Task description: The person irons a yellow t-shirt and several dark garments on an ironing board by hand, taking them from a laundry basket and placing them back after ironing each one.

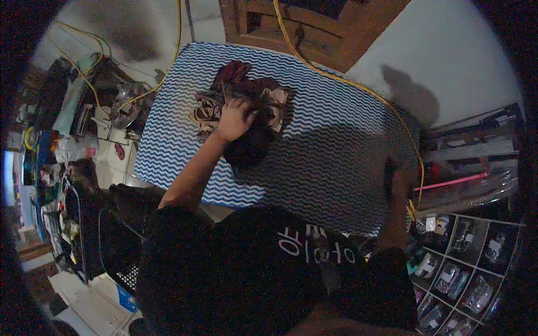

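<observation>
My left hand (236,118) lies on a heap of crumpled cloths (252,145), which are black, dark red and beige; its fingers are bent over the dark part, and whether they grip it cannot be told. The heap rests on a table cover with blue and white zigzag stripes (189,155). My right hand (393,161) is in deep shadow near the right edge of the cover, well apart from the heap. Its fingers are too dark to make out, and so is anything in them.
A yellow cable (336,77) runs along the far and right edges of the cover. A wooden cabinet (351,42) stands behind. At the right are a shelf with a pink strip (452,182) and a compartment rack (475,266) of plastic-wrapped items. An electric fan (126,105) stands at the left.
</observation>
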Motion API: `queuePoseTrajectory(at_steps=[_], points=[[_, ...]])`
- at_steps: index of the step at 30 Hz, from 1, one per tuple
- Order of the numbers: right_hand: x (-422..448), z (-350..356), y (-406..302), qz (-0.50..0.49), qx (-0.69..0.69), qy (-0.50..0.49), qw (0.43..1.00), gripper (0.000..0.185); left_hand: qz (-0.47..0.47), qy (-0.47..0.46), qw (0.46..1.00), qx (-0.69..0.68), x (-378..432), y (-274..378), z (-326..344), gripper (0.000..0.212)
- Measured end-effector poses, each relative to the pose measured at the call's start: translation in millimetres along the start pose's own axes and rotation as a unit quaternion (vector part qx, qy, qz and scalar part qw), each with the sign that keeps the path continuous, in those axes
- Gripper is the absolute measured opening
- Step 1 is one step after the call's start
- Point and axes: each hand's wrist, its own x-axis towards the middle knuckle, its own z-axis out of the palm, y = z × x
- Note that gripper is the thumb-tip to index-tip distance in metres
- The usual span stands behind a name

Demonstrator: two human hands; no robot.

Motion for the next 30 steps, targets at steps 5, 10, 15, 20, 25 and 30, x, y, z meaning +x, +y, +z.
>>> queuePoseTrajectory(at_steps=[5, 10, 15, 20, 25, 30], points=[[-34, 51, -18, 0.003, -0.005, -0.088, 0.996, 0.035, -0.148, 0.12, 0.982, 0.016, 75, -65, 49, 0.036], [-130, 85, 1, 0.089, -0.027, -0.283, 0.955, 0.035, -0.323, 0.068, 0.936, -0.12, 119, -167, 80, 0.048], [-162, 92, -4, 0.118, -0.017, -0.359, 0.926, 0.035, -0.277, -0.158, 0.929, -0.187, 147, -186, 65, 0.036], [-128, 97, -38, 0.088, 0.037, -0.335, 0.937, 0.034, -0.2, -0.084, 0.865, -0.452, 159, -138, 7, 0.021], [-92, 97, -133, -0.035, 0.151, -0.328, 0.932, 0.034, -0.108, -0.095, 0.857, -0.494, 172, 1, -101, 0.022], [-88, 72, -288, -0.302, 0.236, -0.159, 0.91, 0.041, 0.048, -0.141, 0.842, -0.518, 164, 81, -156, 0.028]])
